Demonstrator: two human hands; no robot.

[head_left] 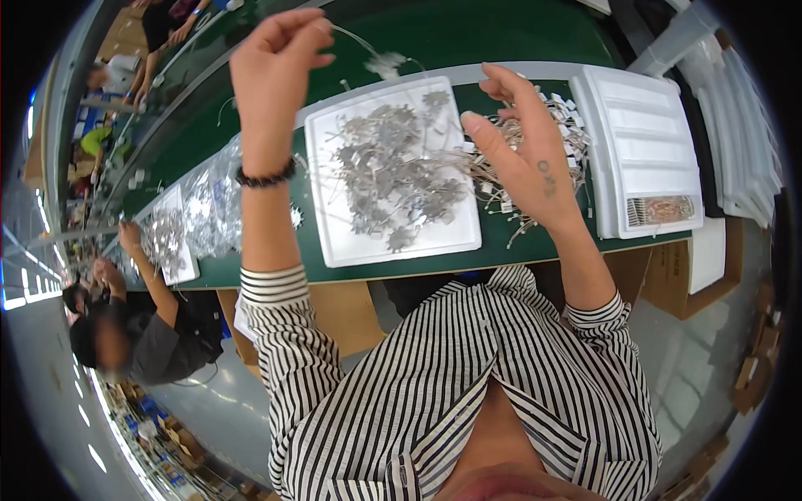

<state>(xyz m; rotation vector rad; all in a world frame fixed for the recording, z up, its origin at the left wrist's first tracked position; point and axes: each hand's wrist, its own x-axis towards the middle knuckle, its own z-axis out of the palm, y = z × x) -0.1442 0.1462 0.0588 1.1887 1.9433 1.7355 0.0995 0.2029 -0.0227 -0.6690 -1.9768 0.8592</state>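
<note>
My left hand [280, 75] is raised over the far left of the white foam tray, its fingers pinched on a thin pale wire [355, 37]. A small silvery piece [386, 64], blurred, hangs on that wire above the tray's far edge. In the foam tray [330, 248] lies a heap of flat silver star-shaped pieces [380, 159] with wires. My right hand [526, 154] hovers over the tray's right side, thumb and fingers apart, nothing visible in it. Beneath it spreads a pile of wires with white connectors [576, 138], partly hidden by the hand.
A white ribbed foam box [647, 125] stands right of the wire pile, with a bundle of wires [660, 210] in its near slot. Clear plastic bags [213, 200] lie left of the tray on the green bench [543, 33]. A co-worker [167, 334] sits further left.
</note>
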